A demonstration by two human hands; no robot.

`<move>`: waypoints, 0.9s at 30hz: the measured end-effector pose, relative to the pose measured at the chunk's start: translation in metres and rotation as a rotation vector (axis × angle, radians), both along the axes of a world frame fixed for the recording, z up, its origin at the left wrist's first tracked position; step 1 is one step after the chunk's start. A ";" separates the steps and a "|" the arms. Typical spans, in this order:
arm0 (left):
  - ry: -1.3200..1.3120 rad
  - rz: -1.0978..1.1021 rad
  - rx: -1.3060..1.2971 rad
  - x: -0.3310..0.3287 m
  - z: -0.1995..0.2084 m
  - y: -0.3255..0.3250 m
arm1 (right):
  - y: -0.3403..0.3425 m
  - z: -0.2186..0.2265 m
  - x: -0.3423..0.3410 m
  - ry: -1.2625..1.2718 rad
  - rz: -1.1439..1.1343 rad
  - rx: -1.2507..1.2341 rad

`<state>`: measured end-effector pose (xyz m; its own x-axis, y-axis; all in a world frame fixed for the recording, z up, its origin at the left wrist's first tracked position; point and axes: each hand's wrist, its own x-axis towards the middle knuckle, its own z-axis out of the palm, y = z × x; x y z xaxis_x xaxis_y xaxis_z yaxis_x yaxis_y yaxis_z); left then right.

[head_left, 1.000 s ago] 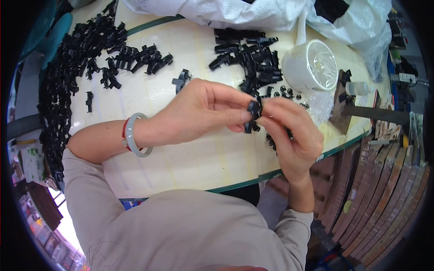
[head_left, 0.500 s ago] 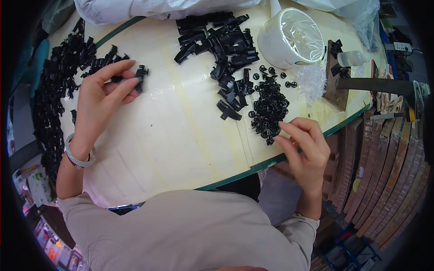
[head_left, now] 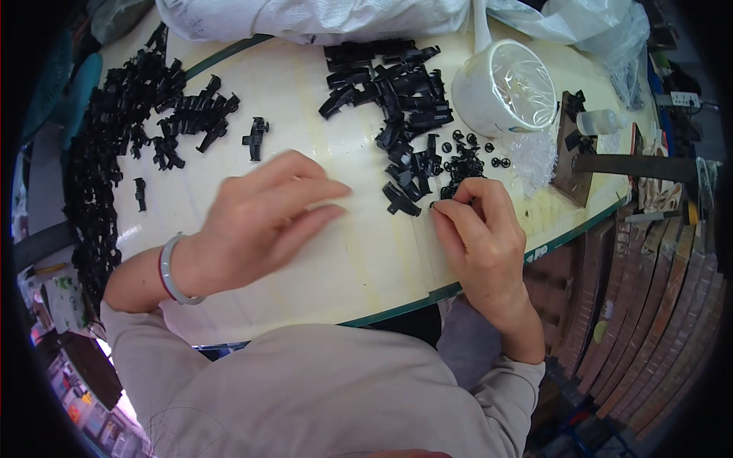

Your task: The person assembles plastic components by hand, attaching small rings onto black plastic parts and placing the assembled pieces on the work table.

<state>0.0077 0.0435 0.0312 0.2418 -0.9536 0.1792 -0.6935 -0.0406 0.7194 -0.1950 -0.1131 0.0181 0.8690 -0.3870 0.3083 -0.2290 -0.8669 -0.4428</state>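
Observation:
My left hand (head_left: 267,217) hovers over the middle of the table, slightly blurred. Its thumb and fingers are apart with nothing between them. Just beyond it, one black plastic clip-like part (head_left: 256,139) lies alone. My right hand (head_left: 482,240) is closed in a pinch at the near side of a pile of small black spoked wheels (head_left: 463,163). A tiny bit of black shows at its fingertips, apparently one of these wheels, mostly covered by the fingers. Left of the wheels lies a heap of black plastic parts (head_left: 416,95).
Many assembled-looking black parts (head_left: 99,168) cover the table's left side. At the back right stand a white plastic-lined tub (head_left: 477,91), a small clear bottle (head_left: 599,122) and a metal bracket with a dark bar (head_left: 634,166). White sacks (head_left: 321,19) line the far edge.
My left hand has let go of a black part, left on the table, and moved right and nearer. My right hand has shifted left, its fingertips now pinched together.

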 end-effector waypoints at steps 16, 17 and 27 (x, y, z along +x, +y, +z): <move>1.072 -0.220 0.329 -0.028 -0.020 -0.030 | 0.015 0.000 -0.001 -0.254 0.145 0.228; 1.065 -0.223 0.314 -0.027 -0.021 -0.030 | 0.014 0.000 0.000 -0.255 0.194 0.185; 1.185 -0.178 0.486 -0.022 -0.015 -0.029 | 0.017 0.001 0.002 -0.283 0.187 0.295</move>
